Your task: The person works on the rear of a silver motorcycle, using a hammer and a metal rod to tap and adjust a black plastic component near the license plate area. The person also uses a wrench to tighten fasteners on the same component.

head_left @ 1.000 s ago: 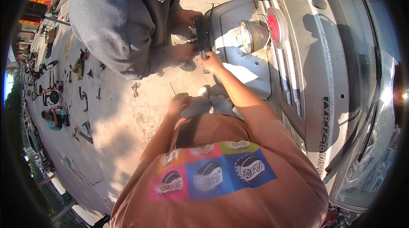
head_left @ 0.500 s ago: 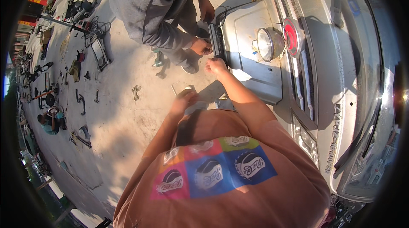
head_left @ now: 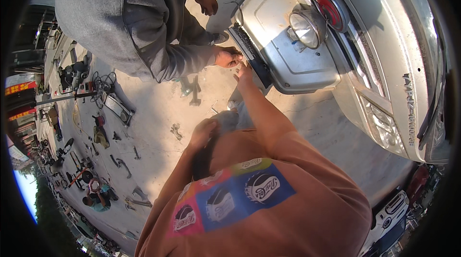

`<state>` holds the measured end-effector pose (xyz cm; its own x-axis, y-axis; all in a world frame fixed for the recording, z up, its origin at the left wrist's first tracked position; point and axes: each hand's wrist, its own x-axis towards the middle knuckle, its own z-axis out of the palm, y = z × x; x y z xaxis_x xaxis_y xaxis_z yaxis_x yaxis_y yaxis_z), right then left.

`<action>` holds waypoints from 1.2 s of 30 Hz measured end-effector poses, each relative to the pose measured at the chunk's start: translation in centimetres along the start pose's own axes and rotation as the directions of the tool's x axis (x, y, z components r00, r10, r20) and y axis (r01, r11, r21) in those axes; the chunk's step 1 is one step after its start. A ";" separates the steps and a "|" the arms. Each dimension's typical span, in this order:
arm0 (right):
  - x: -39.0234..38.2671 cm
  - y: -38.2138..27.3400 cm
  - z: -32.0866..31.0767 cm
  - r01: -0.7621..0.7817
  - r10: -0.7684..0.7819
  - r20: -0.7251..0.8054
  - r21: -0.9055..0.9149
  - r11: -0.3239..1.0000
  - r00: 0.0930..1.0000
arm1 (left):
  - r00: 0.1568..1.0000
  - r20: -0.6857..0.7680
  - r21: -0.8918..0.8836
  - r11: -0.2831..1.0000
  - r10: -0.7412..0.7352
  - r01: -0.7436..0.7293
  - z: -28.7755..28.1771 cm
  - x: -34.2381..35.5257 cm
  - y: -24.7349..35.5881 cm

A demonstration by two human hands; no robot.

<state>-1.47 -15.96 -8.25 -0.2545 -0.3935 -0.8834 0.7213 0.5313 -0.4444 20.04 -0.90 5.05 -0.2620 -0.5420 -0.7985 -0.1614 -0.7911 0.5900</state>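
My right hand [head_left: 244, 73] reaches forward to the lower edge of a long black bar-shaped part [head_left: 250, 55] on the front of a silver panel [head_left: 269, 21]. Its fingers are bent and meet the fingertips of a co-worker's hand [head_left: 228, 58]; whatever lies between the fingertips is too small to make out. My left hand [head_left: 204, 132] is held low before my waist, partly in shadow. Its fingers look bent, and nothing in it can be seen. The co-worker's other hand [head_left: 206, 4] hangs beyond the bar's far end.
A round lamp [head_left: 306, 29] and a red disc-shaped part [head_left: 331, 9] sit at the panel by the silver vehicle front [head_left: 391, 55]. The co-worker in a grey hoodie [head_left: 115, 21] bends in from the left. Tools and metal parts [head_left: 115, 105] lie about the concrete floor.
The view has turned. The co-worker's far hand has come away from the bar, and the near hand now meets my right hand. A white piece by my right wrist no longer shows.
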 end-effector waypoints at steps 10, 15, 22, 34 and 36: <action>1.6 1.4 -0.5 0.266 -0.300 0.170 0.197 0.944 0.938 | 0.993 0.056 0.175 0.978 0.104 -0.112 4.3 3.7 9.6; 1.1 3.8 -2.6 -0.115 0.040 0.147 0.541 0.833 0.988 | 0.949 0.175 0.287 0.909 0.262 -0.303 9.5 6.7 14.5; -0.2 5.5 -5.6 -0.061 -0.005 0.179 0.364 0.929 0.984 | 0.943 0.043 0.059 0.941 0.331 -0.333 4.0 24.0 15.9; -2.2 -0.5 -0.9 -0.129 -0.218 0.266 0.860 0.494 0.939 | 0.964 0.250 -0.261 0.953 -0.085 0.152 6.7 31.0 20.3; -1.7 -0.8 -0.2 -0.106 -0.214 0.233 0.872 0.478 0.949 | 0.962 0.231 -0.226 0.953 -0.148 0.201 6.4 31.4 20.7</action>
<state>-1.74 -15.58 -6.43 -0.2459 -0.6615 -0.7085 0.9336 -0.3583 0.0105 2.37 -32.46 -7.08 -0.4481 -0.3387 -0.8273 0.0084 -0.9270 0.3750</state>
